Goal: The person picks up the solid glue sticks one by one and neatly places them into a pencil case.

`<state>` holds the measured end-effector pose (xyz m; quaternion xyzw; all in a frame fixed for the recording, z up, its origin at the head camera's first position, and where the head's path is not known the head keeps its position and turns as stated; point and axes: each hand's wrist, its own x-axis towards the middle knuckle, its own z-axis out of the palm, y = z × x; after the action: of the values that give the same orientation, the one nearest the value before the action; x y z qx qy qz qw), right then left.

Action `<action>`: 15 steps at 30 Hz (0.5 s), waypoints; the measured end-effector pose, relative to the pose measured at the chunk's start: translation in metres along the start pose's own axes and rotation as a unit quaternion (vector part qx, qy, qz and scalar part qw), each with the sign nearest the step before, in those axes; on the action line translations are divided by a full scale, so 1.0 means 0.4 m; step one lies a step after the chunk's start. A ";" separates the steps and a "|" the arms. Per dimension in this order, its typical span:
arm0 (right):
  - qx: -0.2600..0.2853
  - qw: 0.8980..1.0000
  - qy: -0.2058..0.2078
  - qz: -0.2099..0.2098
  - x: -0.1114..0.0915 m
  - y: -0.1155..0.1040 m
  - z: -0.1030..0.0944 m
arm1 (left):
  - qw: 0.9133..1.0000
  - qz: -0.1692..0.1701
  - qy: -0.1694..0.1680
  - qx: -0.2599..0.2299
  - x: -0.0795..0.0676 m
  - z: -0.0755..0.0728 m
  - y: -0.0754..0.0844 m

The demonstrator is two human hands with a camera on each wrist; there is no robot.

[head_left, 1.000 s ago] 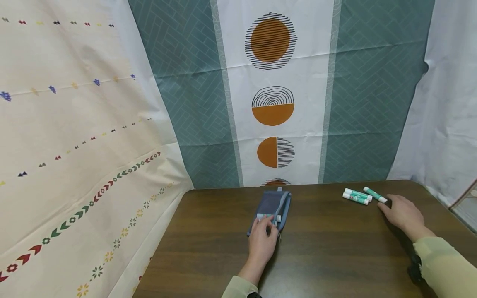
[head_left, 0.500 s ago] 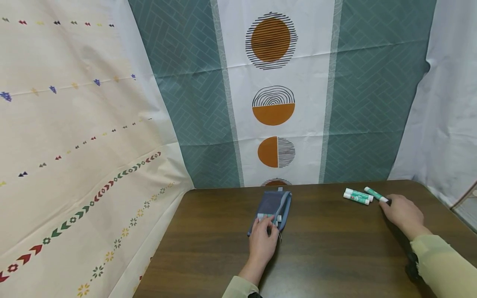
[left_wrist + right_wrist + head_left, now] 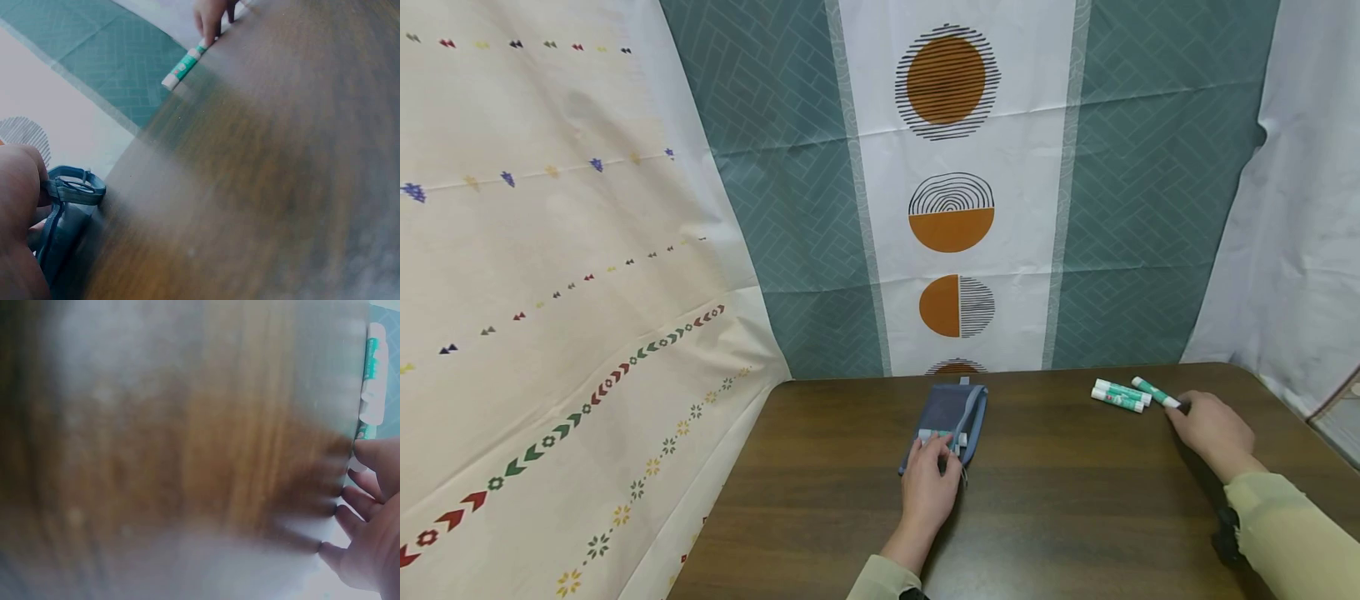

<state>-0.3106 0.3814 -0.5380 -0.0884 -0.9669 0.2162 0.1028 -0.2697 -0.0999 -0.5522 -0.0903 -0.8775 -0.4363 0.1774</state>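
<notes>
A blue-grey zippered pouch [image 3: 942,407] lies on the table, its zip side partly open, with white-and-green glue sticks [image 3: 925,435] showing inside. My left hand [image 3: 927,492] holds the pouch's near edge; in the left wrist view the fingers curl at the blue trim [image 3: 76,190]. Toward the right, my right hand [image 3: 1213,435] pinches the near end of a single green-and-white glue stick [image 3: 1153,390]. That stick lies slanted on the tabletop. Just left of it, two more glue sticks [image 3: 1118,400] lie side by side. The right wrist view shows the fingertips down at table level.
The brown wooden table [image 3: 1045,500] reaches back to a hanging cloth [image 3: 805,208] in green and white with orange circles. A cream patterned cloth [image 3: 550,275] hangs along the left side, and a white cloth [image 3: 1300,217] on the right.
The right hand's fingers have closed in on the end of the single glue stick. The left hand and the pouch have kept their places.
</notes>
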 end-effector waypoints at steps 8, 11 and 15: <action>0.014 1.000 -0.012 0.016 -0.006 -0.004 -0.008 | 1.000 -0.001 -0.001 0.003 -0.001 0.001 0.000; 0.014 1.000 -0.014 0.019 -0.006 -0.001 -0.008 | 1.000 -0.001 -0.001 0.004 -0.002 0.001 0.000; 0.014 1.000 -0.009 0.018 -0.004 0.003 -0.007 | 1.000 -0.001 -0.001 0.004 0.000 0.001 0.001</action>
<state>-0.3081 0.3830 -0.5362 -0.1027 -0.9629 0.2323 0.0909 -0.2697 -0.0993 -0.5522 -0.0887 -0.8793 -0.4333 0.1767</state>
